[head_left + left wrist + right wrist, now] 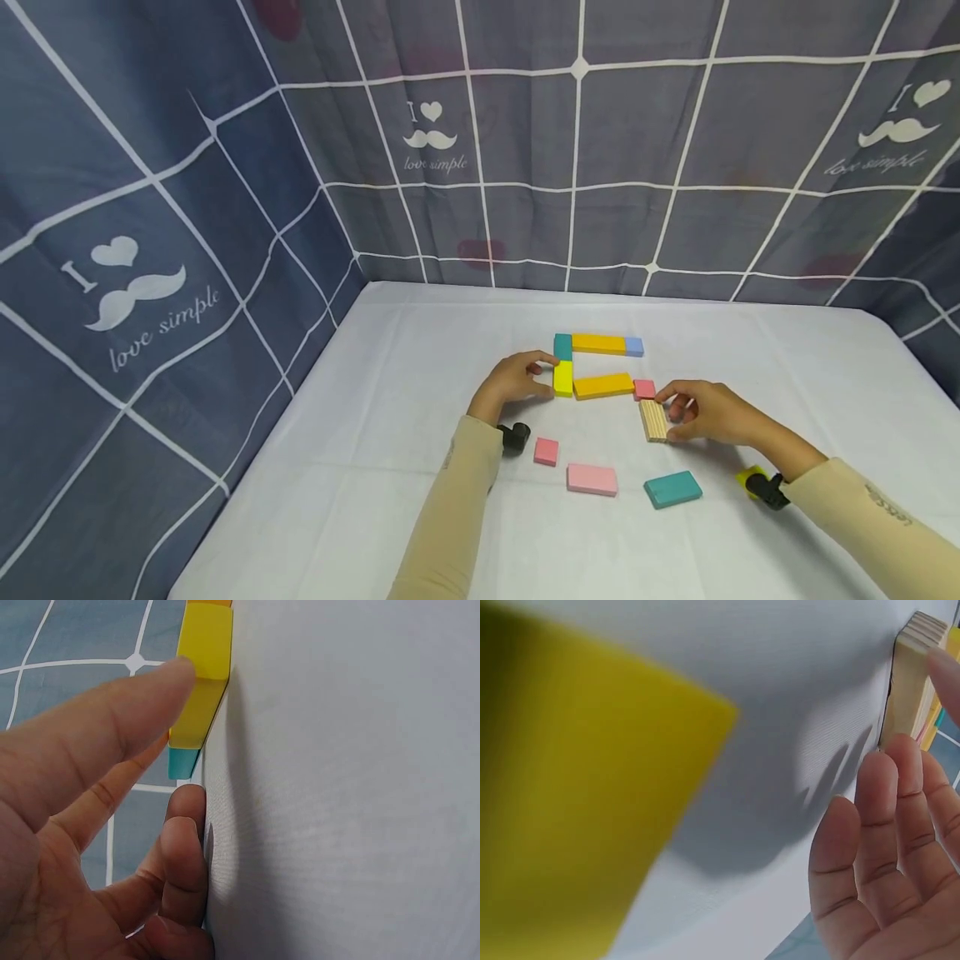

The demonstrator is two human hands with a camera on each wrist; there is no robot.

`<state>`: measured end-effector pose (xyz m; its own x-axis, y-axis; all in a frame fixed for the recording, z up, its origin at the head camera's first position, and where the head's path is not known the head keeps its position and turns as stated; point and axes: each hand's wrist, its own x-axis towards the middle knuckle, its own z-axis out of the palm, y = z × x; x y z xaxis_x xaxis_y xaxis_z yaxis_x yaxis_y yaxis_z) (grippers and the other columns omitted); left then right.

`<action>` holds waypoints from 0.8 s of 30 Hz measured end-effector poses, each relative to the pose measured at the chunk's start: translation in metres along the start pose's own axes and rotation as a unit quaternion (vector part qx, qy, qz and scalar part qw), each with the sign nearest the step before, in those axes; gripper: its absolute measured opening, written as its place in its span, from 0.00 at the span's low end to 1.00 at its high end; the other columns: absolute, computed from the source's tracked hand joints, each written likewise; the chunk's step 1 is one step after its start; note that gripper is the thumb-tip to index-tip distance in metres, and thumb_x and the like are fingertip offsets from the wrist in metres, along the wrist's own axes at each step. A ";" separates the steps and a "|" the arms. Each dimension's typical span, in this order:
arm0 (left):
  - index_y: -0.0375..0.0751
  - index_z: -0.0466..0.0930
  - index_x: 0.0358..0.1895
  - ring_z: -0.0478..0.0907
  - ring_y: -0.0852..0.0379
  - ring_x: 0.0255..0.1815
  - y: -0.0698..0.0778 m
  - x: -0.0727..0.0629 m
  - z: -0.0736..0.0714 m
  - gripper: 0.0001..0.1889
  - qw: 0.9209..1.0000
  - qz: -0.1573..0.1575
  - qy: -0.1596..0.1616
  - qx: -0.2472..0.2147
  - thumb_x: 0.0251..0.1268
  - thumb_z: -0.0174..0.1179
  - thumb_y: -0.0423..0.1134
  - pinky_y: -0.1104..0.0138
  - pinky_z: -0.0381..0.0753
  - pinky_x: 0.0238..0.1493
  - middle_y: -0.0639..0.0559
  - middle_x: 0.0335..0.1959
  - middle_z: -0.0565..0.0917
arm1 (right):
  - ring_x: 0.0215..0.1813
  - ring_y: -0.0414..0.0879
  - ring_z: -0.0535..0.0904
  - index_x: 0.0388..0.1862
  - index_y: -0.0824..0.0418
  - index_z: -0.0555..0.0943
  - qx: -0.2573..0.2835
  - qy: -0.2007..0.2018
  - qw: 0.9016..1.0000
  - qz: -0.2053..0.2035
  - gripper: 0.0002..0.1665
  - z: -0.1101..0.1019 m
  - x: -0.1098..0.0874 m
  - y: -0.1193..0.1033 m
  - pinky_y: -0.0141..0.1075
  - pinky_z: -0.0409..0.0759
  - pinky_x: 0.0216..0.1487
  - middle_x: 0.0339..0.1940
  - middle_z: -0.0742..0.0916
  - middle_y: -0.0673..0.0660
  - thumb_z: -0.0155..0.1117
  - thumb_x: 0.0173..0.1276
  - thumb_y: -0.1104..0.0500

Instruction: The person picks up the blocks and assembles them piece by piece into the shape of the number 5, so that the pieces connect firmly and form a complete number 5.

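My left hand (521, 377) holds a yellow block (562, 379) between thumb and index finger. In the left wrist view the thumb lies against that yellow block (208, 645), with a teal block (182, 762) beyond it. My right hand (708, 411) pinches a striped wooden block (653, 421) with thumb and index finger, just below a small red-pink block (644, 389). The right wrist view shows the wooden block (911, 679) at the upper right; the index finger's contact is hidden there. Other fingers of both hands are loosely bent.
Beyond the hands lie a teal block (562, 347), two orange blocks (598, 344) and a light blue block (633, 347). Nearer are a red-pink square (546, 452), a pink block (592, 479), a teal block (672, 489) and a yellow block (577, 795) partly behind the right wrist.
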<state>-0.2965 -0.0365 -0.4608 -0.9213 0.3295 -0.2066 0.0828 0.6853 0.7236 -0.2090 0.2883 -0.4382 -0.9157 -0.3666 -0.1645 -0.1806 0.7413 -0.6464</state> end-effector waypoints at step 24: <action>0.59 0.87 0.65 0.77 0.52 0.56 0.001 -0.001 0.002 0.26 1.000 -0.012 0.006 0.006 0.64 0.80 0.37 0.55 0.79 0.65 0.51 0.56 0.86 | 0.37 0.47 0.76 0.57 0.68 0.83 0.000 0.007 1.000 -0.015 0.28 0.003 0.005 -0.004 0.33 0.75 0.33 0.38 0.84 0.51 0.85 0.59 0.66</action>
<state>-0.2941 -0.0344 -0.4610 -0.9277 0.3046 -0.2161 0.0650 0.7015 0.7097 -0.2113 0.2821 -0.4391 -0.9149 -0.3809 -0.1339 -0.2086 0.7299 -0.6510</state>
